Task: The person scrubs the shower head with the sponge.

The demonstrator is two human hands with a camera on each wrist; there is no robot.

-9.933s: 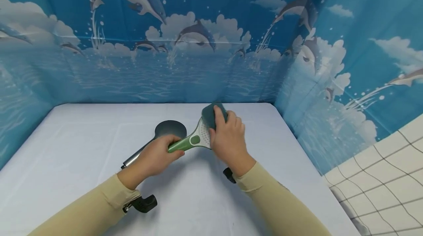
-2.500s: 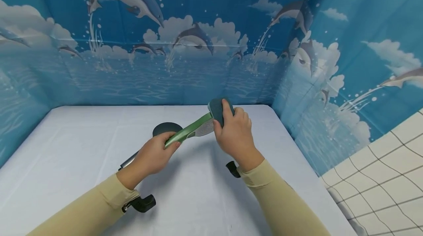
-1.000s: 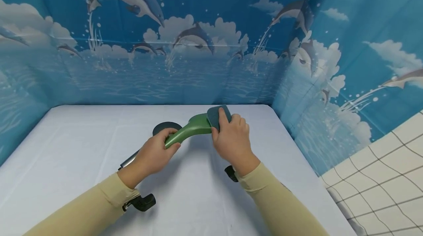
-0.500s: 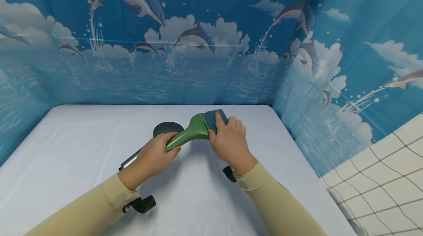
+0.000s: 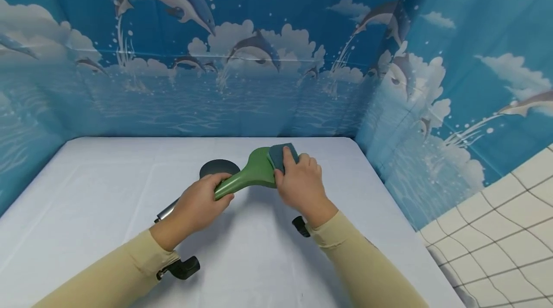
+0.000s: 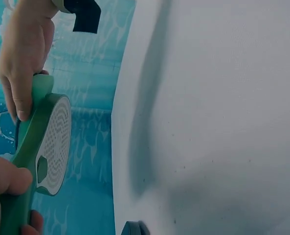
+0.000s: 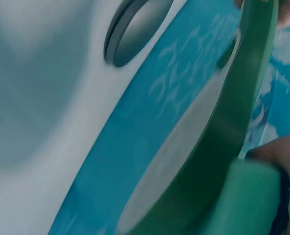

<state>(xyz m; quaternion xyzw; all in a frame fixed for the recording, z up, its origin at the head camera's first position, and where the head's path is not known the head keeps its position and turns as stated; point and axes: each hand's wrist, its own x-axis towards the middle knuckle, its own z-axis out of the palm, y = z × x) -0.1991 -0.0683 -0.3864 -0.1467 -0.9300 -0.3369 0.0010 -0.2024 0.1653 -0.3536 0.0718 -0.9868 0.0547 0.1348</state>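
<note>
My left hand (image 5: 196,205) grips the handle of a green handheld shower head (image 5: 258,166), raised over the white-covered table with its green back toward the head camera. In the left wrist view, the white nozzle face (image 6: 57,139) with its small holes and green button shows. My right hand (image 5: 304,188) holds a dark teal sponge (image 5: 278,155) against the far end of the back, index finger laid along it. Seen from the right wrist, the sponge (image 7: 247,196) has a lighter green layer beside the shower head's curved rim (image 7: 233,122).
Behind my left hand lies a second, dark round shower head (image 5: 219,167) with a silver handle (image 5: 167,211), on the white table (image 5: 108,178). A blue dolphin-print curtain (image 5: 216,92) stands along the back and sides. White tiles (image 5: 501,236) show at right.
Earlier the white nozzle face was up with the sponge on it; the shower head has since turned over, green back up. Lately the sponge has shifted slightly on the back.
</note>
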